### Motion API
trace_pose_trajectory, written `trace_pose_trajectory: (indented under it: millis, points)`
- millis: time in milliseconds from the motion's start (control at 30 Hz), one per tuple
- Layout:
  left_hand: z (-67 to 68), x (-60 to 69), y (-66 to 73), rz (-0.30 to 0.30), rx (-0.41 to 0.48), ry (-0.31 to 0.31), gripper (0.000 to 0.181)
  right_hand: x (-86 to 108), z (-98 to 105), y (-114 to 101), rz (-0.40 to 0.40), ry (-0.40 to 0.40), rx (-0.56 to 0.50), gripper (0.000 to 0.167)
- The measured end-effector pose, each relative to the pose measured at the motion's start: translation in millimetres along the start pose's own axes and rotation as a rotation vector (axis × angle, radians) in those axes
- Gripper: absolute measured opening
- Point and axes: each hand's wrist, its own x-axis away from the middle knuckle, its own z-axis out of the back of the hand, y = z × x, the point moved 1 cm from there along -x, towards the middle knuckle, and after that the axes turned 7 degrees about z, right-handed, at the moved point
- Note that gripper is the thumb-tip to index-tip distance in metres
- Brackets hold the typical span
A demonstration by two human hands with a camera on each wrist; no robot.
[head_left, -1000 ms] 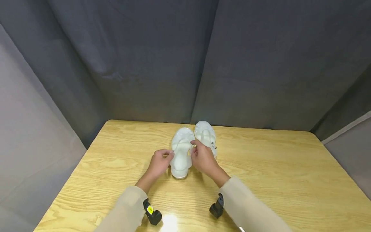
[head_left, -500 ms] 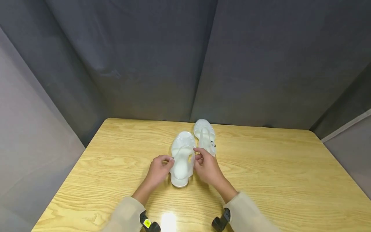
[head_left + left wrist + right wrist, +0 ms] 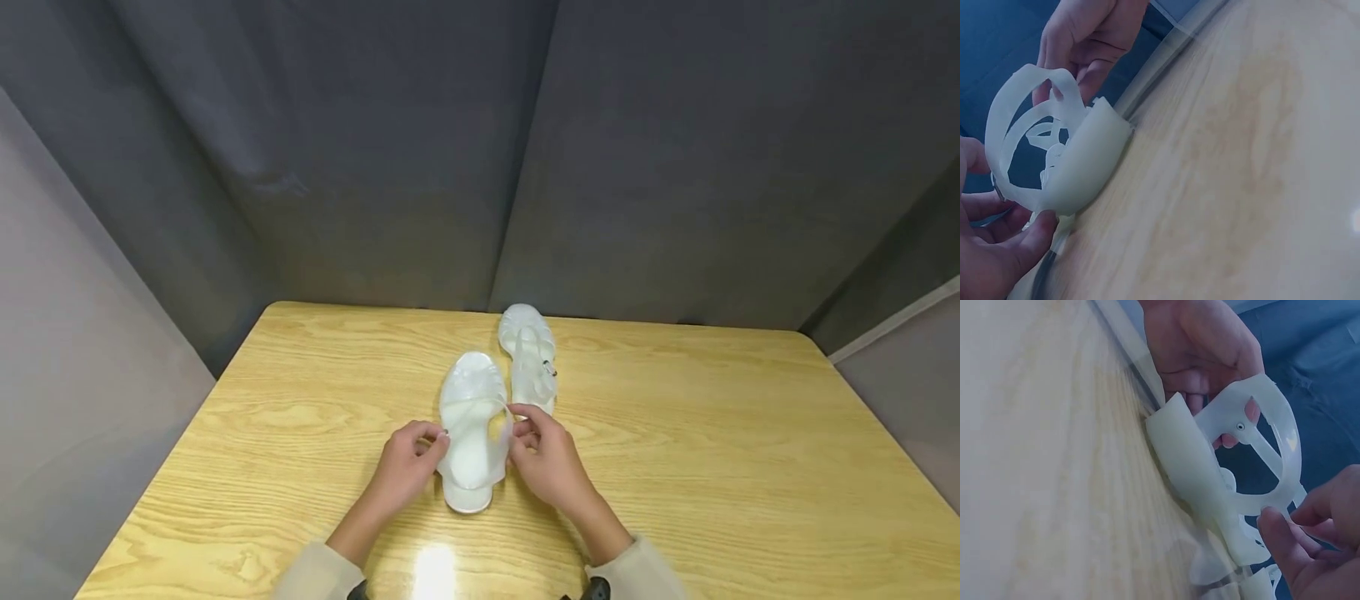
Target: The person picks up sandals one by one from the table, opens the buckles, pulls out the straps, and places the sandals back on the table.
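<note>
White, translucent plastic or rubber, by looks: near sandal [image 3: 469, 454], mid-desk, toe pointing away, between both hands. Resting on the desk [image 3: 712, 467] or slightly raised: can't tell. Left hand [image 3: 408, 460]: pinching left side, close to a small metal rivet [image 3: 1240, 427]. Right hand [image 3: 551, 467]: thumb and fingers pinching right side. Far sandal [image 3: 527, 354]: further back and to the right, rear end beside right hand; contact unclear. Handling, as a guess: light; springy and soft in the strap [image 3: 1294, 447], stiffer along the sole; smooth, maybe a bit slippery; not very fragile, main risk being overstretching around the rivet. Best hold: heel [image 3: 1091, 159] or sole edges for moving, side pinch for strap work. Brands, labels, writing: none readable on either sandal.
</note>
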Motion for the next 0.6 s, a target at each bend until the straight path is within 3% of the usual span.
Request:
trace_pose_trajectory:
  millis: [233, 433, 600]
  points:
    - [-0.2, 12.1, 1.2, -0.020, -0.031, -0.044, 0.027, 12.7, 1, 0, -0.022, -0.008, -0.083, 0.041]
    - [0.2, 17.2, -0.3, -0.017, -0.007, -0.068, 0.027, 17.1, 0, 1, -0.061, -0.003, -0.143, 0.043]
    - [-0.7, 19.9, 7.9, -0.010, -0.012, -0.070, 0.025, 15.8, 0, 3, -0.073, 0.010, -0.185, 0.043]
